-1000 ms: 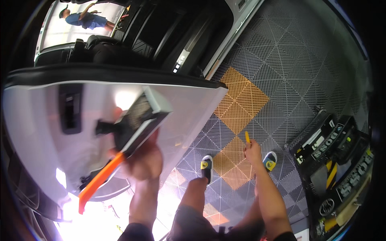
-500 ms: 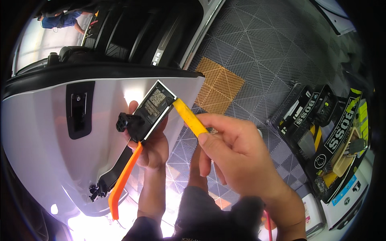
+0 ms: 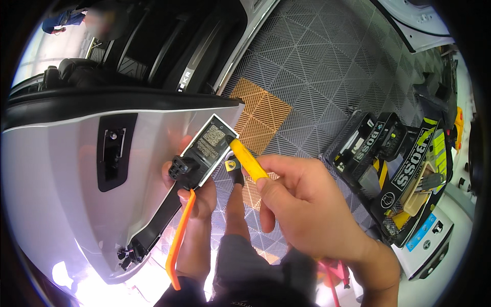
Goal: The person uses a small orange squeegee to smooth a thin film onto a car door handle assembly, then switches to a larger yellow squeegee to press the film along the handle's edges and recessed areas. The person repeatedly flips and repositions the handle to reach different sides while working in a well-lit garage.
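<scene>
My left hand point(image 3: 205, 198) is closed around a rectangular black car door part point(image 3: 212, 140) with a white rim, a printed label and a protruding connector point(image 3: 182, 168). An orange pry tool point(image 3: 179, 243) extends down from the part's lower end, apparently wedged at its edge. Between the thumb and fingers of my right hand point(image 3: 312, 210) is a yellow pry tool point(image 3: 248, 161). Its dark tip meets the part's right edge near the upper corner. The left fingers are partly hidden behind the part.
At left stands a silver car door point(image 3: 61, 169) with a black recess point(image 3: 116, 153) and a long dark slot. An open tool case point(image 3: 404, 184) lies at right on the grey tiled floor point(image 3: 317, 66). Another person's dark blue sleeve point(image 3: 66, 20) shows at upper left.
The view has shifted slightly. The held part has turned a little in my left hand, and the orange tool hangs more steeply. The yellow tool's tip stays at the part's edge.
</scene>
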